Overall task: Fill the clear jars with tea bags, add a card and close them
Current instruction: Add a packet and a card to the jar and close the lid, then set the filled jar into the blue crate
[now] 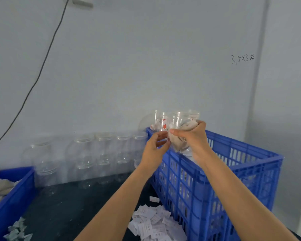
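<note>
My right hand grips a bunch of pale tea bags over the near corner of the tall blue crate. My left hand reaches up beside it, its fingers curled at the base of a clear jar with red-printed tea bags inside. A second clear jar stands just behind my right hand on the crate's rim. Whether my left hand actually holds the jar is hard to tell.
Several empty clear jars are stacked in two rows along the white wall. A pile of white cards lies on the dark table beside the crate. A low blue bin with tea bags stands at the left; loose packets lie before it.
</note>
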`<move>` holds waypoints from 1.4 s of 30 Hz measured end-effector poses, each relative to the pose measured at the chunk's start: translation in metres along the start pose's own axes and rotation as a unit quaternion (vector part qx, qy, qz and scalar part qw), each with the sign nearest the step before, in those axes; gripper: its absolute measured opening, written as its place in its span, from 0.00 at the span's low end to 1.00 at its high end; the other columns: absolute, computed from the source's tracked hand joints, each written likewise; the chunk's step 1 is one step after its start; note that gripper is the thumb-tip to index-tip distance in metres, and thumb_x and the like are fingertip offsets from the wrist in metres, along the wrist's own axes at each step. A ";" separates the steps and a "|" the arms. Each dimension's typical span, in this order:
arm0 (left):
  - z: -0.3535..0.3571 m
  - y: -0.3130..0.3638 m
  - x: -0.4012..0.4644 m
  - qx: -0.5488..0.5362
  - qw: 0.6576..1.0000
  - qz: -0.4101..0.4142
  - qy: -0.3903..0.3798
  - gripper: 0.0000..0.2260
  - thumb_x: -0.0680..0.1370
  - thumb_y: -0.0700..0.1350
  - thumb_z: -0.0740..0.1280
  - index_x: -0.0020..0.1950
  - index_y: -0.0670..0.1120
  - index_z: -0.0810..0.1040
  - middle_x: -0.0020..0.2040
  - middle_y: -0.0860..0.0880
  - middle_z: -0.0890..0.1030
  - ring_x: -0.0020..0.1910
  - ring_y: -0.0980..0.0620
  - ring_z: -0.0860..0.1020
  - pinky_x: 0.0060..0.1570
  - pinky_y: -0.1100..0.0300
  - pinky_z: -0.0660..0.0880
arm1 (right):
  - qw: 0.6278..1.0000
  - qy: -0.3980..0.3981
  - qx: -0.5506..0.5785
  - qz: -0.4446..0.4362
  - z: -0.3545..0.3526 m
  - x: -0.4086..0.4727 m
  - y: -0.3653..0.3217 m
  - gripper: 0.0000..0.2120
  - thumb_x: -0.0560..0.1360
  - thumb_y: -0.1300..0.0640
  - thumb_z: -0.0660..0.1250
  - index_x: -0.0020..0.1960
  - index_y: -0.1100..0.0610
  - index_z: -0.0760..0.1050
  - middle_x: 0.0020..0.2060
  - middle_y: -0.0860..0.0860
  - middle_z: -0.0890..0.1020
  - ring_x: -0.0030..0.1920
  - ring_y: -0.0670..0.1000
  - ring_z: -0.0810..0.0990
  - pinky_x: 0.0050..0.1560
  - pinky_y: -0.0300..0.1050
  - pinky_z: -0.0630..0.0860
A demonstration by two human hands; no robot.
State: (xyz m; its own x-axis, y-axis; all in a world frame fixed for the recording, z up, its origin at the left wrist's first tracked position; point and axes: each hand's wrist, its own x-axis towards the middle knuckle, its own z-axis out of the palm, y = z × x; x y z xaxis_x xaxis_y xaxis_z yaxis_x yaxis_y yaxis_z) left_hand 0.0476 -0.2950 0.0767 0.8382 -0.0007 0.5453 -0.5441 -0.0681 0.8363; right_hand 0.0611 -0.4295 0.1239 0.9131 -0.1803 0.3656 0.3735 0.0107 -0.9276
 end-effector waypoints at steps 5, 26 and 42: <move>0.028 -0.014 0.011 0.092 0.993 -0.014 -0.071 0.21 0.81 0.38 0.61 0.73 0.49 0.67 0.67 0.51 0.73 0.65 0.51 0.73 0.65 0.57 0.70 | 0.998 0.046 -0.028 0.029 -0.018 0.035 0.005 0.42 0.63 0.62 0.81 0.68 0.56 0.59 0.54 0.51 0.74 0.44 0.45 0.74 0.26 0.35 0.70; 0.071 -0.015 0.053 0.415 0.885 -0.044 -0.206 0.22 0.80 0.41 0.56 0.75 0.47 0.64 0.68 0.42 0.74 0.64 0.42 0.72 0.61 0.51 0.67 | 0.983 0.060 -0.124 0.124 -0.045 0.098 0.039 0.38 0.65 0.64 0.79 0.69 0.63 0.64 0.59 0.62 0.77 0.60 0.60 0.76 0.61 0.56 0.75; 0.000 -0.038 0.010 0.220 0.974 -0.019 0.048 0.15 0.78 0.35 0.59 0.47 0.55 0.77 0.45 0.59 0.78 0.27 0.60 0.71 0.29 0.66 0.69 | 0.964 0.175 -0.175 0.101 -0.034 0.053 0.010 0.38 0.72 0.68 0.69 0.75 0.61 0.50 0.70 0.62 0.62 0.67 0.62 0.66 0.63 0.54 0.71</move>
State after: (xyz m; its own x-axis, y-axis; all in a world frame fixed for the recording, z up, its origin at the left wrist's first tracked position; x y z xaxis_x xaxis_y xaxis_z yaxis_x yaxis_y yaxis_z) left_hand 0.0771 -0.2920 0.0502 0.8389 0.1021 0.5346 -0.4265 -0.4868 0.7623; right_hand 0.1079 -0.4726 0.1319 0.8279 -0.5304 0.1823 0.0596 -0.2400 -0.9689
